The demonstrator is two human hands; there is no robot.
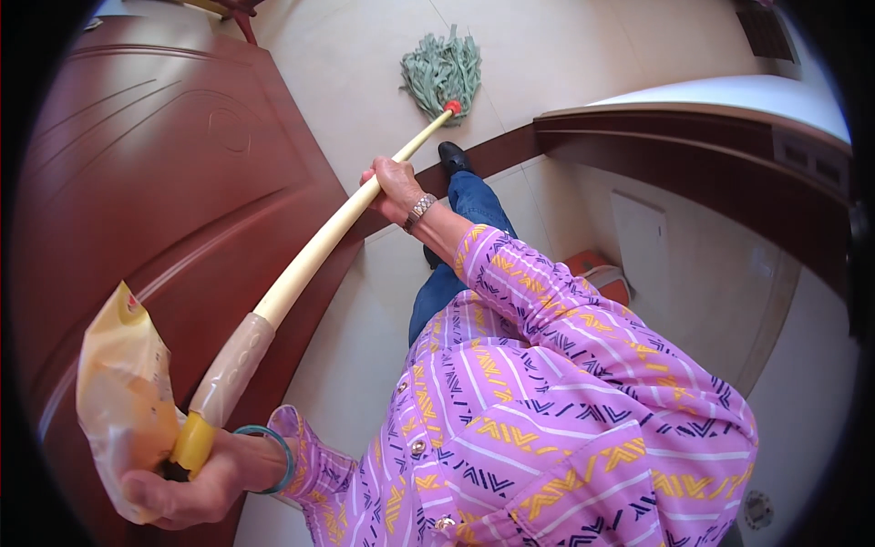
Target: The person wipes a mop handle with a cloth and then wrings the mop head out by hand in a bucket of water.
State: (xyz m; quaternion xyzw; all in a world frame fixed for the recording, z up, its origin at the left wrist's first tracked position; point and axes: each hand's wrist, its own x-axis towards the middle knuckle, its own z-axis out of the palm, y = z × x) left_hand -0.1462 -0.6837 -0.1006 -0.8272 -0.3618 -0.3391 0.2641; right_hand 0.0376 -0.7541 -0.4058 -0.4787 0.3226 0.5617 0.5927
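Note:
A string mop with a long cream handle (321, 249) runs diagonally from lower left to top centre. Its grey-green mop head (441, 75) lies on the floor tiles beyond the doorway, joined to the handle by a red collar (452, 107). My right hand (393, 188), wearing a metal-band watch, grips the handle's middle. At lower left, my left hand (205, 478), with a green bangle, is wrapped about the yellow top end (193, 441) of the handle. It also holds a crumpled, translucent plastic packet (126, 390). Clear wrapping covers the handle just above that yellow end.
A dark red panelled door (205, 171) stands along my left. Under my legs a dark brown threshold (509, 147) crosses the doorway. At right a brown door edge (683, 137) juts in. A red-and-white object (598, 277) sits on the floor by the wall. Furniture legs (243, 20) show at top left.

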